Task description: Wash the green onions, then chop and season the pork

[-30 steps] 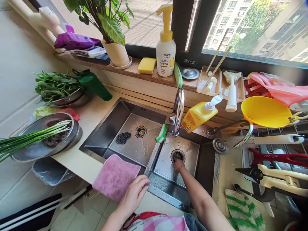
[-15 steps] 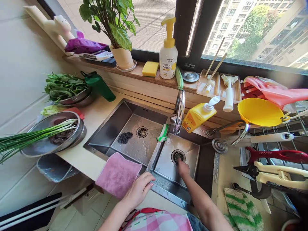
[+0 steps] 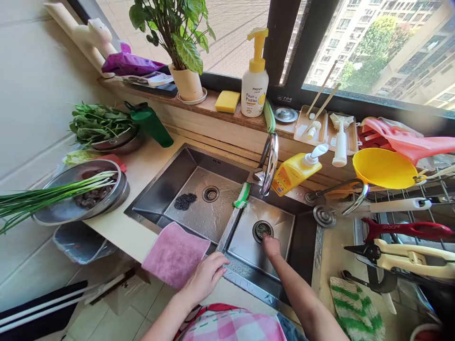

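In the smaller right basin (image 3: 245,232), my right hand (image 3: 271,246) reaches down to the drain. Its closed fingers are at the front rim of the round sink strainer (image 3: 262,228), where some greenish bits show; the fingertips are partly hidden. My left hand (image 3: 208,274) lies on the sink's front edge with its fingers stretched out. Beside it, a pink cloth (image 3: 176,255) drapes over the counter edge. A green-and-white scrubber (image 3: 242,196) sits on the divider between the basins. The chrome faucet (image 3: 273,163) stands behind.
The left basin (image 3: 192,182) holds a black scouring pad (image 3: 185,201). Pans with greens (image 3: 101,122) and scallions (image 3: 64,195) stand left. A yellow soap bottle (image 3: 295,173) leans behind the faucet. A metal drain plug (image 3: 324,215) and cream-handled shears (image 3: 408,258) are right.
The view has shifted slightly. My right hand stays at the drain, its fingers at the strainer's rim. My left hand remains on the sink's front edge.
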The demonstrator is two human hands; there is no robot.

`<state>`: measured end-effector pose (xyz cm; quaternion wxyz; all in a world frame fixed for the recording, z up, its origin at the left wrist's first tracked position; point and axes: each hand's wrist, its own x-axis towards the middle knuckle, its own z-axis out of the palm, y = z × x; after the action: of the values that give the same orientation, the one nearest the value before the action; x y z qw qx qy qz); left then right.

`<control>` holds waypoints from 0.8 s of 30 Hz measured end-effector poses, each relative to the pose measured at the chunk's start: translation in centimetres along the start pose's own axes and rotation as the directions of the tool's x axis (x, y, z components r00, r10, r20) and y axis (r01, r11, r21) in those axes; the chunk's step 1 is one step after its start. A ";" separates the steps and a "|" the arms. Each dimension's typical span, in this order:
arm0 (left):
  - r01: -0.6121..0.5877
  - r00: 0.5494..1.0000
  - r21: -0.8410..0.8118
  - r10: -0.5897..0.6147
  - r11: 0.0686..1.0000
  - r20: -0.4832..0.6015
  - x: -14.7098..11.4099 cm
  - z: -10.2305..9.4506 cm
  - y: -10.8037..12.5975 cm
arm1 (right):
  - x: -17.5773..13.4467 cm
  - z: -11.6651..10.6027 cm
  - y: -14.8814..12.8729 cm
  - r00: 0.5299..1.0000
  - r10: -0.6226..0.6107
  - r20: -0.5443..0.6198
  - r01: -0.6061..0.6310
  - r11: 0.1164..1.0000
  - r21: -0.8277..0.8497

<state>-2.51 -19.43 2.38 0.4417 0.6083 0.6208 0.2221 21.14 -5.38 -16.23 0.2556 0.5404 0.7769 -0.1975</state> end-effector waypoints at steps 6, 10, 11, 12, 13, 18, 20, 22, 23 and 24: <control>-0.031 0.999 0.026 0.032 0.999 -0.029 -0.2 -0.1 -0.1 | -0.7 -0.4 0.0 1.000 -0.011 0.029 0.011 1.000 -0.028; -0.025 0.999 0.034 0.027 0.999 -0.047 -0.4 0.0 -0.3 | -1.2 -0.7 -0.1 0.999 -0.015 0.034 0.017 0.999 -0.047; -0.029 0.998 0.037 0.031 0.999 -0.050 -0.5 0.0 -0.3 | -1.3 -0.7 -0.2 0.999 -0.020 0.037 0.022 0.998 -0.051; -0.035 0.998 0.040 0.037 0.999 -0.054 -0.6 0.1 -0.4 | -1.5 -0.7 -0.3 0.999 -0.024 0.040 0.026 0.998 -0.055; -0.041 0.997 0.041 0.043 0.998 -0.058 -0.7 0.1 -0.4 | -1.6 -0.6 -0.5 0.999 -0.026 0.043 0.028 0.998 -0.060; -0.038 0.996 0.034 0.041 0.999 -0.081 -1.4 -0.1 -0.5 | -1.9 0.0 -1.2 0.998 -0.022 0.059 0.026 0.997 -0.074; -0.033 0.996 0.024 0.035 0.999 -0.081 -1.7 -0.2 -0.5 | -1.8 0.1 -1.2 0.998 -0.010 0.059 0.014 0.997 -0.077; -0.022 0.997 0.018 0.024 1.000 -0.079 -2.0 -0.2 -0.6 | -1.7 -0.1 -1.0 0.998 -0.010 0.065 0.015 0.997 -0.078; -0.019 0.997 0.017 0.020 1.000 -0.078 -2.1 -0.3 -0.6 | -1.6 -0.2 -0.9 0.997 -0.015 0.069 0.020 0.997 -0.078; -0.016 0.997 0.018 0.018 1.000 -0.076 -2.2 -0.3 -0.6 | -1.6 -0.3 -0.7 0.997 -0.021 0.074 0.026 0.997 -0.078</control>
<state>-3.32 -21.52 2.65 0.4105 0.6084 0.6340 0.2436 20.85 -6.61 -14.98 0.3026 0.5131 0.7805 -0.1894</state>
